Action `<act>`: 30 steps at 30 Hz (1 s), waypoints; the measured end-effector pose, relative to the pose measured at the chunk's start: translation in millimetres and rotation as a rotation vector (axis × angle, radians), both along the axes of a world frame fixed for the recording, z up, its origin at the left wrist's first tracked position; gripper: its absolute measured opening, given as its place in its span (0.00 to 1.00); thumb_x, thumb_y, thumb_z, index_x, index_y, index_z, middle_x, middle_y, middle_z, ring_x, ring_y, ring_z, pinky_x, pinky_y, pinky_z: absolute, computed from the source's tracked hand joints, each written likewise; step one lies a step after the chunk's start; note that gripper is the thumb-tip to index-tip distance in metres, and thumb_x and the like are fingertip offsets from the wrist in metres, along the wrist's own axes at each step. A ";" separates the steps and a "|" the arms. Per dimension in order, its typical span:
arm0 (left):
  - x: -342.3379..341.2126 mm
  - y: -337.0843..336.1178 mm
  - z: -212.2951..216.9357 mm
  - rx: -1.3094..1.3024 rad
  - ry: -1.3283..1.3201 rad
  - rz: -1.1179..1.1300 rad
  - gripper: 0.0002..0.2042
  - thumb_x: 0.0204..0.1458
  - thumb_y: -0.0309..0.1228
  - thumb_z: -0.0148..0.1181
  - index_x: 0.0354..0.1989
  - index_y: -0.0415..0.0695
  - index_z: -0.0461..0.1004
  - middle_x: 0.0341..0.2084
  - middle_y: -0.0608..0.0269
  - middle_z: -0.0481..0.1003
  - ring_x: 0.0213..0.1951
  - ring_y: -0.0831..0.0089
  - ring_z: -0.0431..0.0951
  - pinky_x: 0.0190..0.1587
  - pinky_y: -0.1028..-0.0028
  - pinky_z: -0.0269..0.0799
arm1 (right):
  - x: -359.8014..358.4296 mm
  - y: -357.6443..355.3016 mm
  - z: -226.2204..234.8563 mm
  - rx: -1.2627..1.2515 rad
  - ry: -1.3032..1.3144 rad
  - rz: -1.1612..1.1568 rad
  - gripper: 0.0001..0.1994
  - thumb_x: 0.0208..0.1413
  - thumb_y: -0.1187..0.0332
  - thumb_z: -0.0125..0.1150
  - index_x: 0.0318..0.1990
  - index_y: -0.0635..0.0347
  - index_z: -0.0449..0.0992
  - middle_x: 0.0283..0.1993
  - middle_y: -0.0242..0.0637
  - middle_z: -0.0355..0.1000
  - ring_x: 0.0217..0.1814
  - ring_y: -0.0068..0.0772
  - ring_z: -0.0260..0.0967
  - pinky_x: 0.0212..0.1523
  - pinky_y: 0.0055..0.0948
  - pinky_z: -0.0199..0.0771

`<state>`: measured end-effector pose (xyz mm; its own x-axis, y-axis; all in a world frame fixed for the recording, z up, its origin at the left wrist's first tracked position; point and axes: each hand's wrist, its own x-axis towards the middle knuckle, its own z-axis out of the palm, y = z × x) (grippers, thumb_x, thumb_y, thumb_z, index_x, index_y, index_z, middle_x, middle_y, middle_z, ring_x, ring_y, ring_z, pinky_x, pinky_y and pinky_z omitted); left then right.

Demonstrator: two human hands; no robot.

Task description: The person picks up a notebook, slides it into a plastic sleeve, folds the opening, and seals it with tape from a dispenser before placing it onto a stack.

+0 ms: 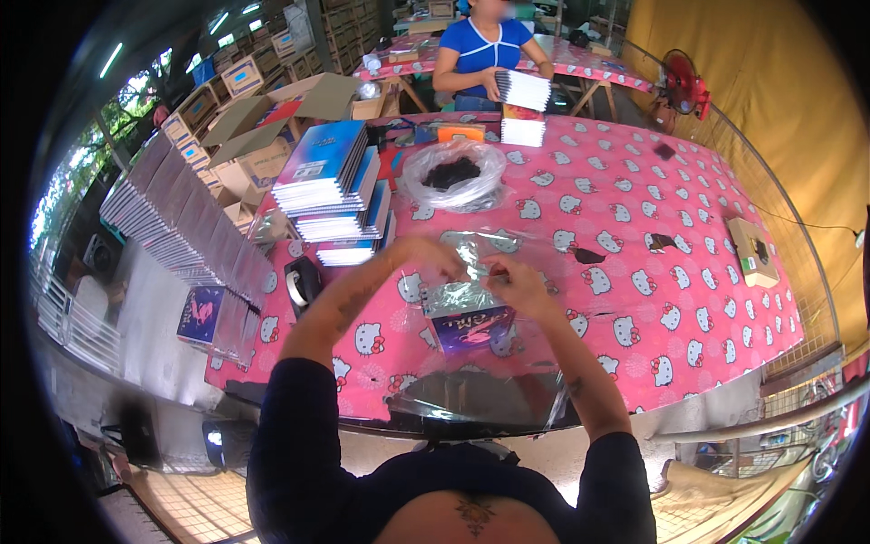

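On the pink patterned table in front of me stands a bundle of purple-covered notebooks (469, 328), with clear plastic film (467, 295) over its top. My left hand (439, 260) is closed at the far left side of the bundle, pinching the film. Fingers of my right hand (521, 286) are also closed on the film, at the bundle's right. Between the hands the film is bunched and shiny. More clear plastic (471, 396) lies along the table's near edge. The film hides the top of the notebooks.
Stacked blue notebooks (322, 168) and a tall stack of wrapped notebooks (186, 218) stand left, near a black tape dispenser (302, 284). Beyond my hands is a plastic bag (453, 174) with dark contents. A small carton (750, 252) sits right. Across the table, a person (485, 54) holds notebooks.
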<state>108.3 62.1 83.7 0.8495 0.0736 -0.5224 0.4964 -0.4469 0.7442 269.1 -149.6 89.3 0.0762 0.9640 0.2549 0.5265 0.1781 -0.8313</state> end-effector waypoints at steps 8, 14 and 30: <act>-12.7 -105.4 60.4 0.400 -0.412 0.207 0.26 0.49 0.45 0.68 0.46 0.32 0.75 0.43 0.55 0.77 0.44 0.70 0.77 0.46 0.71 0.74 | -111.3 -73.4 -5.7 0.199 -0.451 0.175 0.14 0.53 0.65 0.65 0.46 0.57 0.78 0.45 0.40 0.76 0.48 0.42 0.73 0.56 0.43 0.64; -11.0 -141.0 51.7 0.986 -0.352 0.105 0.33 0.34 0.49 0.73 0.44 0.35 0.73 0.38 0.47 0.77 0.43 0.49 0.78 0.46 0.56 0.75 | -170.9 -77.7 -52.3 0.415 -0.553 0.042 0.19 0.57 0.61 0.62 0.55 0.56 0.75 0.54 0.42 0.73 0.57 0.39 0.71 0.67 0.63 0.49; -175.7 -193.3 -39.3 0.064 -0.930 1.075 0.39 0.53 0.35 0.66 0.71 0.42 0.54 0.68 0.47 0.57 0.69 0.58 0.58 0.65 0.63 0.59 | -44.3 -33.6 -67.2 -0.199 0.488 0.229 0.29 0.52 0.73 0.70 0.61 0.61 0.66 0.56 0.37 0.71 0.60 0.28 0.65 0.60 0.30 0.65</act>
